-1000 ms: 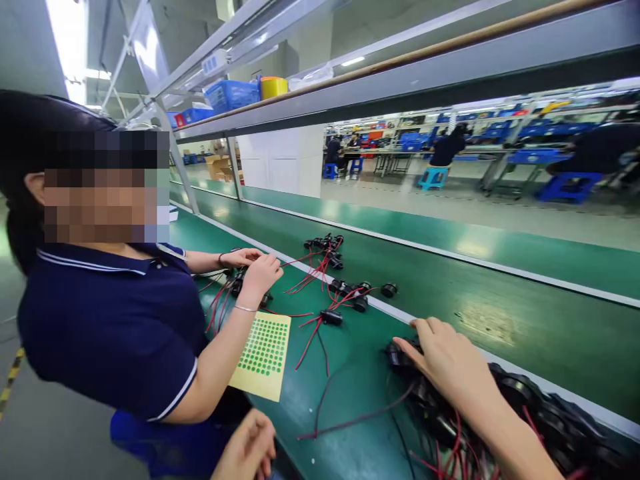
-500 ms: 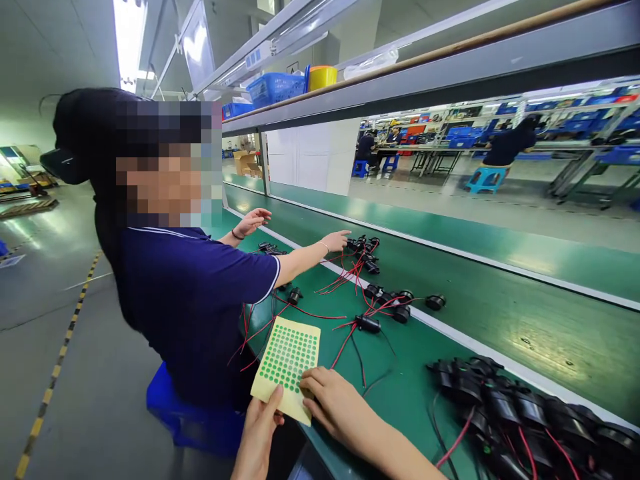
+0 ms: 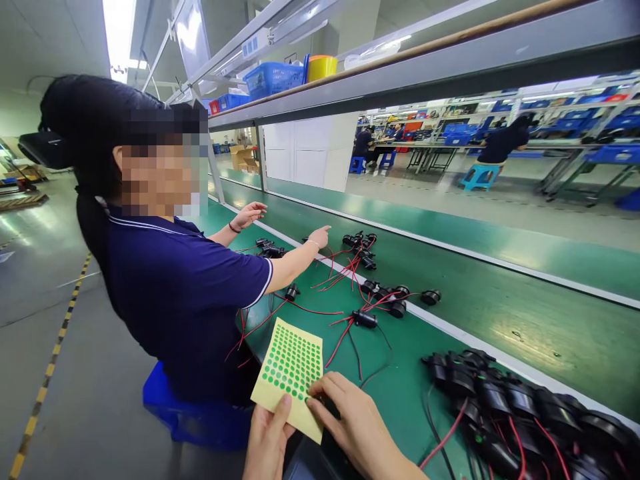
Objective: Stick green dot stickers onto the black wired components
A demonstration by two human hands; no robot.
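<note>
A pale yellow sheet of green round stickers [image 3: 295, 363] is tilted up over the near edge of the bench. My left hand [image 3: 270, 430] grips its lower left corner, thumb on top and fingers underneath. At the lower right of the sheet, my right hand [image 3: 350, 420] is closed, with thumb and forefinger pinched at a green round sticker [image 3: 307, 399]. Whether that sticker has lifted off the backing cannot be made out. To the right of my right hand lies a pile of black cylindrical parts [image 3: 520, 407] with red and black wires, some bearing a green dot.
A co-worker [image 3: 185, 267] sits at left on a blue stool [image 3: 195, 413], arms reaching over the green bench [image 3: 400, 367]. More black wired parts [image 3: 365, 319] lie along the white strip [image 3: 450, 327]. An overhead shelf [image 3: 400, 73] holds a blue basket [image 3: 275, 80].
The co-worker's outstretched hand has drawn back left, away from the black parts. My right fingers have shifted slightly down along the sheet's right side. The view has moved slightly.
</note>
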